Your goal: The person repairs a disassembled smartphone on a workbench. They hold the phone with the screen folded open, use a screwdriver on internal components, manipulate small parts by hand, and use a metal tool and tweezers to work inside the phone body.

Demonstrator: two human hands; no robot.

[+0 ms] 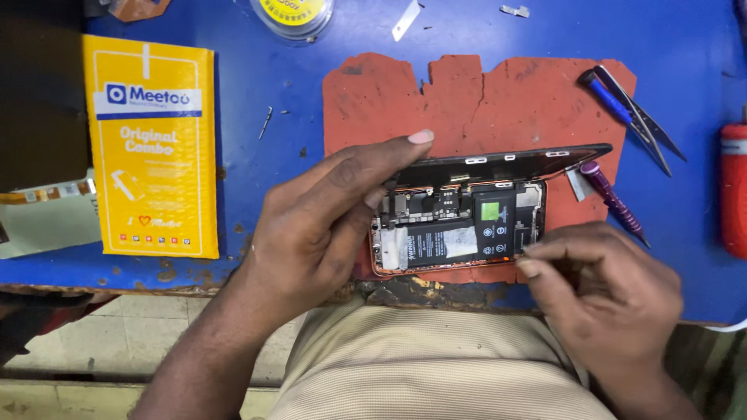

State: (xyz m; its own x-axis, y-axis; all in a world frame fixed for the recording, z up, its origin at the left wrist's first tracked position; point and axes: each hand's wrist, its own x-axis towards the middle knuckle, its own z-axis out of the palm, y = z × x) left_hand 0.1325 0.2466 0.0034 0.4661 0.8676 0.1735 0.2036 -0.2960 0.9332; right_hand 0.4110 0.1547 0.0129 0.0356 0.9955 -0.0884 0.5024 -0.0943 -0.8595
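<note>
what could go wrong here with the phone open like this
1. The left hand props the lifted screen panel at one end only; if it slips, the panel could drop onto the exposed battery or strain whatever joins it to the phone body.
2. The right hand works at the phone's corner; a slip there might nick the internals.
3. The phone sits near the table edge, so a nudge might send it off.
</note>
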